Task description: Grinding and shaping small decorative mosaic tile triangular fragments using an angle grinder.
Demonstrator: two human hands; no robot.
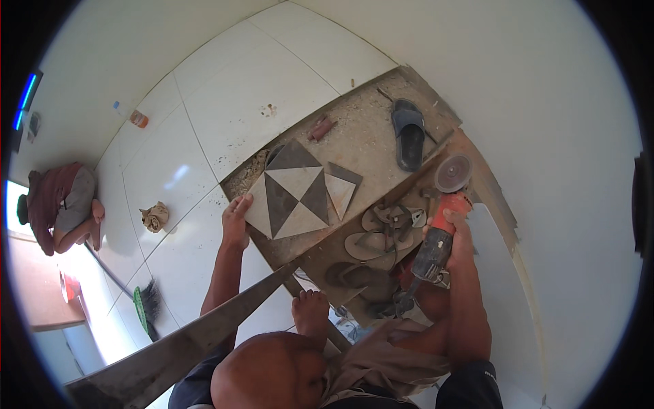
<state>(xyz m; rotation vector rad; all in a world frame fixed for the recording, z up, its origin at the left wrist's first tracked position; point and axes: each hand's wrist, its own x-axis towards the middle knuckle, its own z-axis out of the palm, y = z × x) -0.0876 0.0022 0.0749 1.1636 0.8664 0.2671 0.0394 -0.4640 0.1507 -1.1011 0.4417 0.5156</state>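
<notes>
So, writing first: your right sleeve (492,373) has some pale lettering by its edge, but anything printed on the angle grinder (436,242) is too small to read. Your right hand (459,235) is wrapped around that grinder, fingers closed on the body where red meets dark grey. Its long axis runs away from you and leans a bit right, with the tail low by your knee and the cutting disc (454,173) at the far end, near the white wall (558,204). Can't tell if the disc is spinning.

Meanwhile your left hand (236,211) has the left corner of the patterned tile (297,198), fingers curled in at the edge. That tile sits on the near left part of the dusty ledge (361,146), well apart from the disc. No obvious long axis on it: grey and white triangles meet in the middle, with a dark point aimed away from you. A smaller tile piece (346,183) pokes out just beside its right edge.

Further along the ledge there's a dark slipper (409,140) lying lengthwise away from you, plus a dull red object (321,128) nearer the tile. Sandals (371,245) are piled below the ledge, left of the grinder
</notes>
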